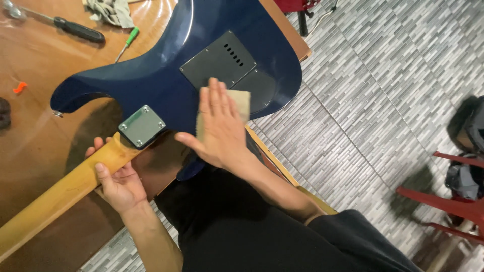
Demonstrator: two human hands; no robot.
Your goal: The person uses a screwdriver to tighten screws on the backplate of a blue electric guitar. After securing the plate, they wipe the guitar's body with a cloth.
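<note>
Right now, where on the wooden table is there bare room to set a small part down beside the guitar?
Bare brown wooden table lies between the black-handled screwdriver, the small orange piece and the dark blue guitar body. It is crowded near the yellow wooden neck, gripped by the left hand, and where the right hand presses a tan cloth.

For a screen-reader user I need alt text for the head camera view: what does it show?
A person's right hand presses a tan cloth flat on the back of a blue electric guitar lying face down on a wooden table, while the left hand grips its neck.
</note>
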